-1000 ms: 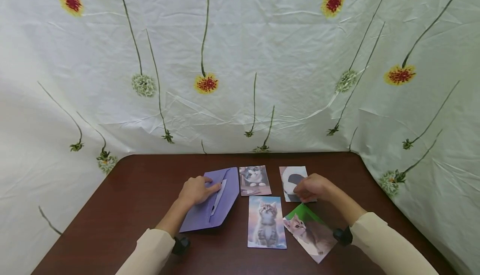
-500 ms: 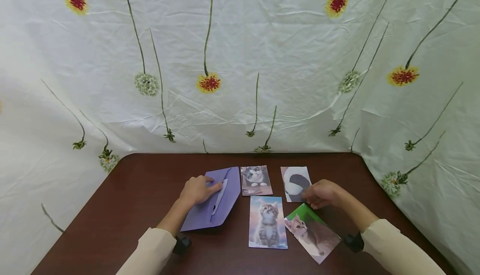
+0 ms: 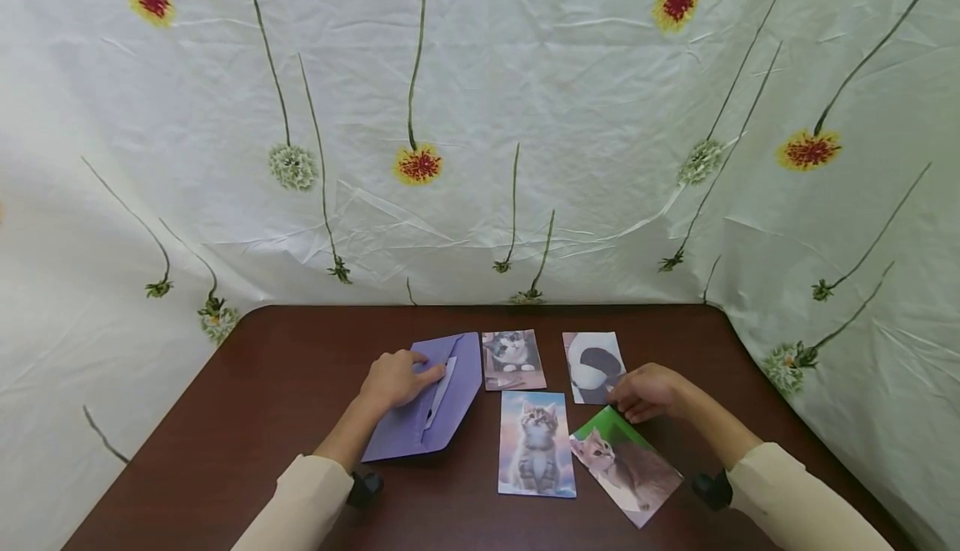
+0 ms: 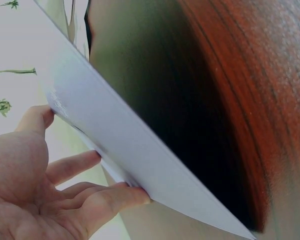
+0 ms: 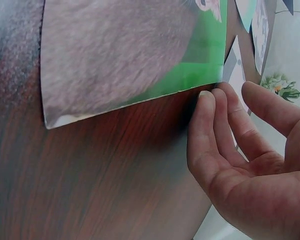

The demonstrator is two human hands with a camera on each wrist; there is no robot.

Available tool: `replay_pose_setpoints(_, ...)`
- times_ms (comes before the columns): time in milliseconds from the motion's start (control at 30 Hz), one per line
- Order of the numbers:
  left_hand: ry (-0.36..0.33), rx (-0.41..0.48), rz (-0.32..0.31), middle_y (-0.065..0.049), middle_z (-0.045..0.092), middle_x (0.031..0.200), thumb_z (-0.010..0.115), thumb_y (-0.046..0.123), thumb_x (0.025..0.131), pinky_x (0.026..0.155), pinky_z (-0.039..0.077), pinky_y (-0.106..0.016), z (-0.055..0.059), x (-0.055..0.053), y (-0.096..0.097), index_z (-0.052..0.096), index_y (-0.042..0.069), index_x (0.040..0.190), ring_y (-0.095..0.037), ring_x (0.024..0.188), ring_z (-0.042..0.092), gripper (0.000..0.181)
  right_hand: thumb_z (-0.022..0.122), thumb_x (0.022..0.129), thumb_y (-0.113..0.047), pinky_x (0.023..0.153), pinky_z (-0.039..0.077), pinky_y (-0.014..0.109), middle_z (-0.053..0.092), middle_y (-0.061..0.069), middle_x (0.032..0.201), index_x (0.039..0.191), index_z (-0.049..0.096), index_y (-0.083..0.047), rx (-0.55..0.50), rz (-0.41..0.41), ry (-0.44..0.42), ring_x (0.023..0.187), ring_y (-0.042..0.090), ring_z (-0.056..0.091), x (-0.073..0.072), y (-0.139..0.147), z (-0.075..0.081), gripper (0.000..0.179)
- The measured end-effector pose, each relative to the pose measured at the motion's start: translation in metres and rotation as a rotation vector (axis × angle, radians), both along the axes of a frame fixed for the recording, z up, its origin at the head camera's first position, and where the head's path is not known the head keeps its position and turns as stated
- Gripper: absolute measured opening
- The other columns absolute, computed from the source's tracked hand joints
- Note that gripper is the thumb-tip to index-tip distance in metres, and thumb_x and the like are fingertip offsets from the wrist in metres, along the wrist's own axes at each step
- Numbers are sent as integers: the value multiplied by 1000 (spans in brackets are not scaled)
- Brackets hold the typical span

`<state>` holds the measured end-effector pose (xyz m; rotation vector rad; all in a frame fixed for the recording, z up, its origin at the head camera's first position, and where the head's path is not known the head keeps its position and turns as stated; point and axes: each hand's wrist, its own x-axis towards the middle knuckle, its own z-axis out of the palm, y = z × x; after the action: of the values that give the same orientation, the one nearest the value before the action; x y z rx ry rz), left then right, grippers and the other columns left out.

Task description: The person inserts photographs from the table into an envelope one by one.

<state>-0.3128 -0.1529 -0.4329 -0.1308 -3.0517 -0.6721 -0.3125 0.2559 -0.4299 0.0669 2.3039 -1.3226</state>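
My left hand (image 3: 395, 380) holds a purple envelope (image 3: 401, 441) on the left of the table. The thumb lies by its pocket slit, where a white-edged insert (image 3: 441, 390) pokes out. In the left wrist view, fingertips meet the envelope (image 4: 105, 115) at its edge. Loosely curled, my right hand (image 3: 647, 393) is by the lower right corner of a photo of a white shape with a dark patch (image 3: 592, 368). The right wrist view has its thumb apart from the fingers, beside the green-cornered kitten photo (image 5: 115, 60). Nothing shows between them.
A sitting-kitten photo (image 3: 536, 451) lies in the middle of the dark wooden table (image 3: 300, 343), below a grey-and-white cat photo (image 3: 513, 359). The green-cornered kitten photo is tilted at right. A white flowered cloth (image 3: 480, 101) hangs behind.
My right hand has slid slightly right and toward me, off the white-and-dark photo, uncovering more of it. My left hand and the envelope stay in place.
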Motion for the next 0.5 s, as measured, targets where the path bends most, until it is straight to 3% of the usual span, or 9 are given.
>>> replay_pose_setpoints(500, 15, -6, -2, -28, 69, 122, 65, 45, 94, 90, 55, -54, -2, -1, 0, 72, 2, 123, -46, 114, 65, 53, 68, 89, -10, 66, 56, 27, 62, 5, 76, 92, 70, 5, 2, 21, -9, 66, 14, 60, 2, 0, 0, 15)
